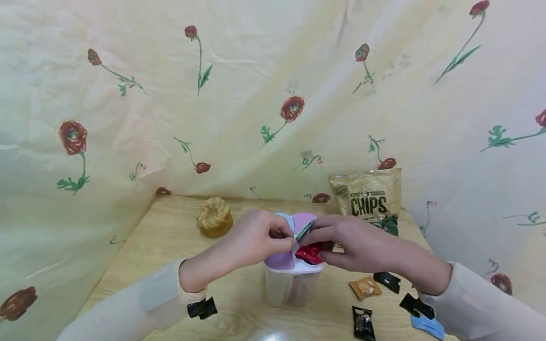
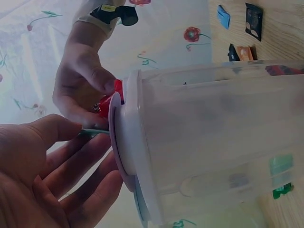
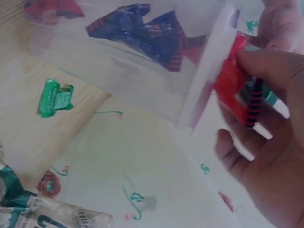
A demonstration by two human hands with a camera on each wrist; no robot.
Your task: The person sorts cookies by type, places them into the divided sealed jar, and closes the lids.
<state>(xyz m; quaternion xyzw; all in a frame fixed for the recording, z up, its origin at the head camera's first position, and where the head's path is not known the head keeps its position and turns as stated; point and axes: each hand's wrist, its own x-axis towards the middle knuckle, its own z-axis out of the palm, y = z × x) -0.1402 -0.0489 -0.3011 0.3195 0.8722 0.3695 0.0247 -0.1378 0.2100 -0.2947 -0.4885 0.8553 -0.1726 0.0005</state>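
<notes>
A translucent plastic box point(image 1: 286, 286) stands on the table, its white rim topped by pastel lid flaps point(image 1: 279, 258) in purple and blue. My left hand point(image 1: 256, 237) pinches the edge of a raised teal-green flap point(image 2: 92, 131) between thumb and finger. Over the opening, my right hand point(image 1: 347, 239) grips a red snack packet point(image 3: 232, 78) with a dark striped end; its fingers are also close to the raised flap. Inside the box, the right wrist view shows dark blue packets point(image 3: 164, 40) and a red one point(image 3: 57, 9) at the bottom.
A round pastry point(image 1: 214, 218) sits back left, and a chips bag point(image 1: 368, 199) stands back right. Around the right forearm lie an orange packet point(image 1: 365, 287), black packets point(image 1: 363, 323) and a blue packet point(image 1: 428, 327). A green packet point(image 3: 56, 98) lies beside the box.
</notes>
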